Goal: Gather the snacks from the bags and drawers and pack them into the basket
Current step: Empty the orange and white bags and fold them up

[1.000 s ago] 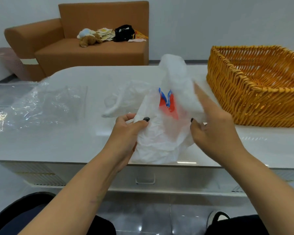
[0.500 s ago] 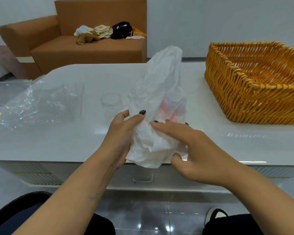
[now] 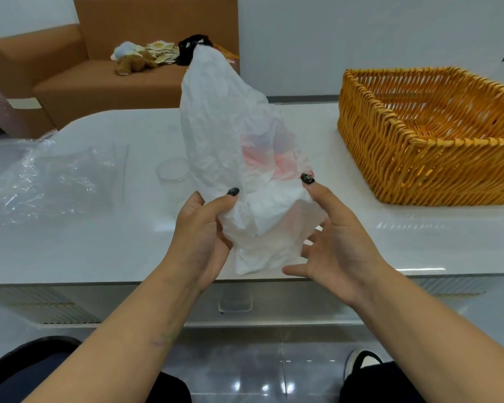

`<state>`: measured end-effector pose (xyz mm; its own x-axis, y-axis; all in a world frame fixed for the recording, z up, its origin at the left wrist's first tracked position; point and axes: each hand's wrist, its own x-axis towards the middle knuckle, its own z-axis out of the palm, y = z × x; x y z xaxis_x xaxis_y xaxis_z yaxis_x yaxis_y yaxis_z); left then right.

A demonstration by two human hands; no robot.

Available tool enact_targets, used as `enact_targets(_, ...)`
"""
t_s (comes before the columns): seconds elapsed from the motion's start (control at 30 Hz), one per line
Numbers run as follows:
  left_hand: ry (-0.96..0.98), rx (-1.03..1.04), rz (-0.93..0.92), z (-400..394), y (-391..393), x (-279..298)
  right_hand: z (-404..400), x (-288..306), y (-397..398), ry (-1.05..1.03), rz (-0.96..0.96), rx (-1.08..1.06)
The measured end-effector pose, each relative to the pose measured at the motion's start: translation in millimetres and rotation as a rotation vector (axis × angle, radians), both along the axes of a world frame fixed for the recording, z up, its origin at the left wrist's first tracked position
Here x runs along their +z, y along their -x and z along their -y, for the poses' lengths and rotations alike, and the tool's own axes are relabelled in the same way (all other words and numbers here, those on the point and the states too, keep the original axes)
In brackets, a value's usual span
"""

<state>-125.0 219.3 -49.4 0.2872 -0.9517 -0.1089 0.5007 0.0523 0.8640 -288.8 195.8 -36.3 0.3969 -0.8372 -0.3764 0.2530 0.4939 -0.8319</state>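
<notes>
A white plastic bag (image 3: 221, 135) stands up in front of me over the near edge of the white table (image 3: 99, 245). Something red and blue shows faintly through its middle. My left hand (image 3: 200, 237) grips the bag's left lower side, thumb on the front. My right hand (image 3: 332, 237) cups the right lower side, forefinger pressed on the plastic, the other fingers spread. The orange wicker basket (image 3: 413, 170) sits on the table to the right, and nothing shows inside it.
Crumpled clear plastic bags (image 3: 41, 175) lie on the table's left part. A clear round container (image 3: 172, 175) stands just left of the white bag. A drawer handle (image 3: 234, 303) shows under the table edge. A brown sofa (image 3: 99, 80) with a soft toy and papers stands behind.
The bag has been lifted and stands taller. My right hand has slid from across the bag's front to its right side and opened its fingers. My left hand keeps its grip.
</notes>
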Motion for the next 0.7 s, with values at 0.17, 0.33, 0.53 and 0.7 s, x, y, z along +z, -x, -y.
enact_targets(0.17, -0.074, -0.026, 0.216, 4, 1, -12, -1, 3, 2, 0.103, 0.041, 0.038)
enact_targets(0.33, -0.129, -0.027, 0.35, 4, 1, -19, 5, -7, 5, 0.3, -0.292, -0.066)
enact_targets(0.53, -0.161, -0.055, 0.276, 2, 2, -13, 5, -6, 6, 0.751, -0.611, -0.167)
enact_targets(0.7, -0.149, -0.179, 0.206, 1, 7, -9, -2, -16, 5, 1.03, -0.963, -0.051)
